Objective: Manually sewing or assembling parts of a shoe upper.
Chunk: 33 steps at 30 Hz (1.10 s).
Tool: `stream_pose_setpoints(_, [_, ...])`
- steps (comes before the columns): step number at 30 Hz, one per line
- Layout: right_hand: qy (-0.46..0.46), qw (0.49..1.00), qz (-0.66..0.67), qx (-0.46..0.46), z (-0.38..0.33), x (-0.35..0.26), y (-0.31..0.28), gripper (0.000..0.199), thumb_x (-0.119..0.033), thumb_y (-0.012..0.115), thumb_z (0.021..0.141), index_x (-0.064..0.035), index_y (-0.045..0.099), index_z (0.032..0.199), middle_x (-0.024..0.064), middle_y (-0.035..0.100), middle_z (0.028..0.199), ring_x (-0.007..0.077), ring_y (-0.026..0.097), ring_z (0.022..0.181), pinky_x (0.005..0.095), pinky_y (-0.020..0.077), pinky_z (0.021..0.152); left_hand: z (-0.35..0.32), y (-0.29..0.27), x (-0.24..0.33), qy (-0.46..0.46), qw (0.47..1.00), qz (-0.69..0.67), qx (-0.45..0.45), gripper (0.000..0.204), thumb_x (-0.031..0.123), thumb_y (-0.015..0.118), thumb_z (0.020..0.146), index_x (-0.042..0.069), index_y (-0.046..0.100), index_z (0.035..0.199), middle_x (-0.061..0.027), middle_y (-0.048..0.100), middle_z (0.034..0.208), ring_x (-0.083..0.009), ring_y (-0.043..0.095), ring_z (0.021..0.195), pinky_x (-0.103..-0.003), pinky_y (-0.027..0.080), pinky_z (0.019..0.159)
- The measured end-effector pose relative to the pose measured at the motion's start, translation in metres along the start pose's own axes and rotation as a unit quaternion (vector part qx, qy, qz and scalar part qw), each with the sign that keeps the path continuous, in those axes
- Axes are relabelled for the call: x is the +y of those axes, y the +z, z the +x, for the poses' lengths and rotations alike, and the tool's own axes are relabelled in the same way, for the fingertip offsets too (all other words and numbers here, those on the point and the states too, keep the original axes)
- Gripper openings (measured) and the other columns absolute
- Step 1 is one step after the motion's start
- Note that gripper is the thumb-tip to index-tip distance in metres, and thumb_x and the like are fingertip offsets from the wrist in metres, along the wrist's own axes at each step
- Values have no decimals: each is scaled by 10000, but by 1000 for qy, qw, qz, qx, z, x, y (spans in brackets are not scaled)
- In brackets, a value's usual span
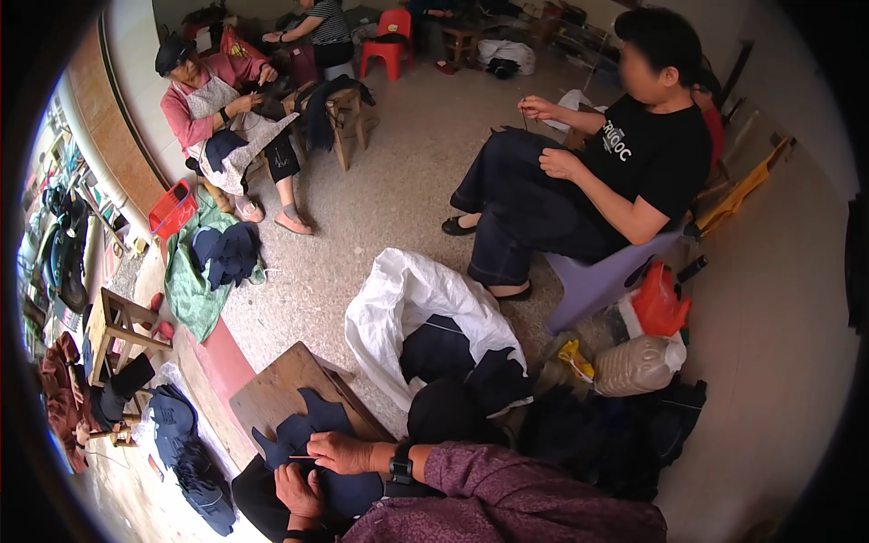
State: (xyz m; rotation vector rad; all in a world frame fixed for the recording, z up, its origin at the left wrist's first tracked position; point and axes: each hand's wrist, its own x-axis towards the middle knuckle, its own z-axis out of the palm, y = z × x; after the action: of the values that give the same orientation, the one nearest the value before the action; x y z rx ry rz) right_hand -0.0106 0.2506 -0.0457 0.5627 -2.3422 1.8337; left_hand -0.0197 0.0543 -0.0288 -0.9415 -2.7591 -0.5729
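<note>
Our right hand (342,452) pinches a thin reddish stick (302,457); our left hand (299,493), fingers bent, touches flat navy cloth (291,433) partly on the near brown wooden bench (264,391); whether it grips, we cannot tell.

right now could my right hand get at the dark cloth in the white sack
Probably yes: the white sack gapes open beside the wooden tabletop, dark cloth showing, little in the way, though the right hand appears to pinch a thin stick.

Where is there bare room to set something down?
The far end of the wooden table, beyond the dark fabric; also the floor between the green cloth and white sack. Fabric crowds your left hand and right hand.
</note>
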Motion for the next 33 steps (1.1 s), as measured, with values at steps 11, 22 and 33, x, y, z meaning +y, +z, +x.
stream_pose_setpoints(11, [-20, 992, -85, 90, 2, -4, -64, 362, -110, 691, 772, -9, 533, 1082, 201, 540, 1067, 399, 554, 1015, 417, 459, 884, 0, 0, 1, -5, 1000, 2, -6, 393, 405, 483, 920, 13, 503, 905, -194, 474, 839, -412, 482, 794, -482, 401, 690])
stream_pose_setpoints(22, [124, 757, 248, 591, -42, 7, -406, 51, -101, 648, 869, -88, 601, 857, 16, 609, 789, 143, 625, 755, 262, 467, 620, -4, 3, -2, 1, 1000, -1, 16, 406, 422, 477, 922, 18, 509, 894, -194, 469, 819, -413, 480, 773, -484, 397, 672])
stream_pose_setpoints(33, [120, 712, 229, 653, -80, 6, -441, 84, -79, 664, 844, -89, 585, 870, 31, 610, 827, 166, 616, 772, 298, 484, 705, 1, 3, 0, 6, 1000, 11, 5, 376, 393, 495, 914, 18, 497, 888, -195, 461, 809, -410, 478, 763, -482, 396, 665])
